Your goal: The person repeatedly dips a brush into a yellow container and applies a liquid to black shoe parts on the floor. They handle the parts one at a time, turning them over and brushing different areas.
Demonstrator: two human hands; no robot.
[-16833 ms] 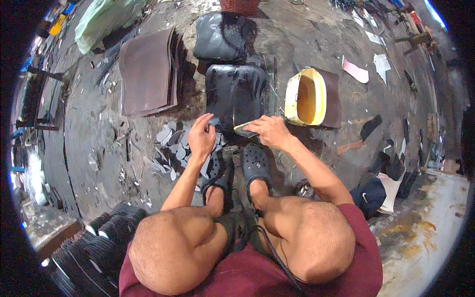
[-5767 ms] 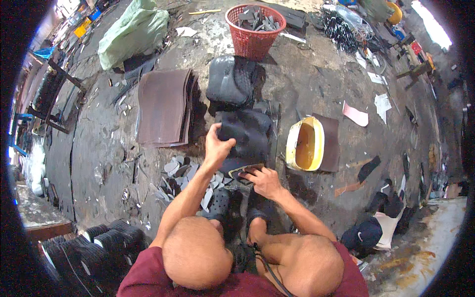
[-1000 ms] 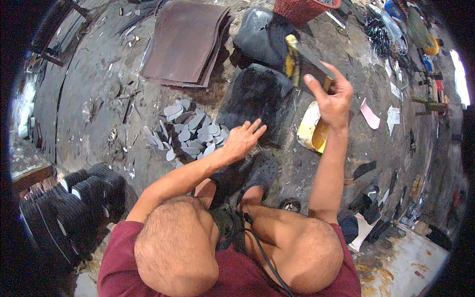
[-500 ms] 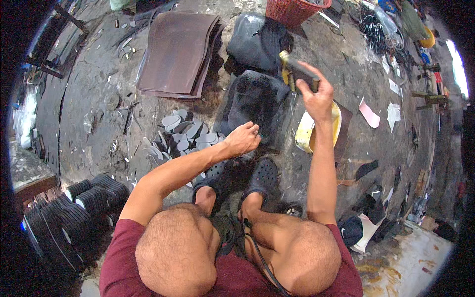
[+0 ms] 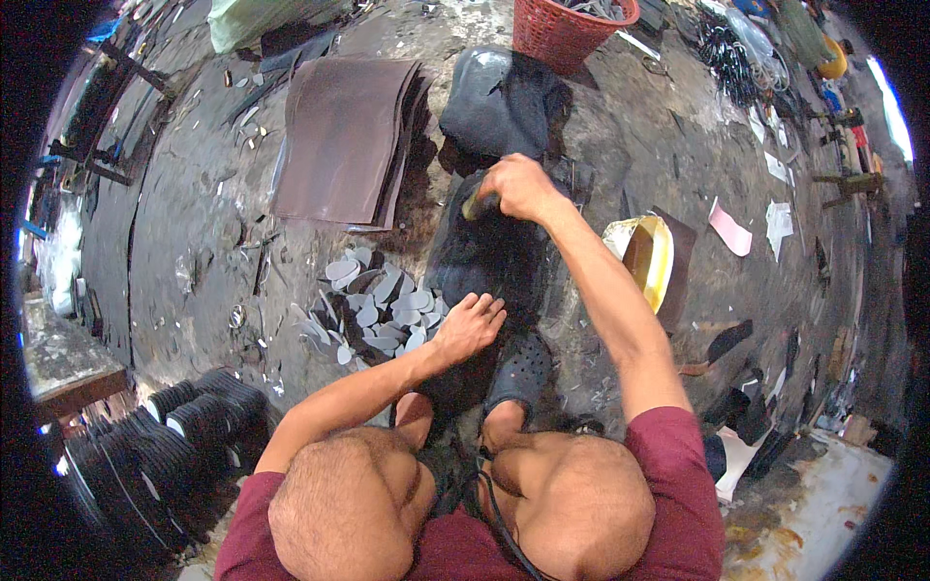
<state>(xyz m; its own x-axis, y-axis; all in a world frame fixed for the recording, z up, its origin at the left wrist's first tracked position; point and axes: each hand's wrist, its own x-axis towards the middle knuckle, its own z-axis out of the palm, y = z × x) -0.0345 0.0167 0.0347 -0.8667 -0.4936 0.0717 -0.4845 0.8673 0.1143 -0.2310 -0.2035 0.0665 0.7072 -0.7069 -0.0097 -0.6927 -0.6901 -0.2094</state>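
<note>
White glare is burning past the floor's far right edge, shadow is darkening beside the brown sheets, the right hand is blurring slightly, and fisheye distortion is bending the margins.

The 1 view looks out from the person's head, through the left of 2 fisheye cameras worn side by side. It faces steeply down and slightly forward over the floor. The knees are nearest, at the lower edge; the left hand and right hand lie farther off; the top edge cuts the red basket.
</note>
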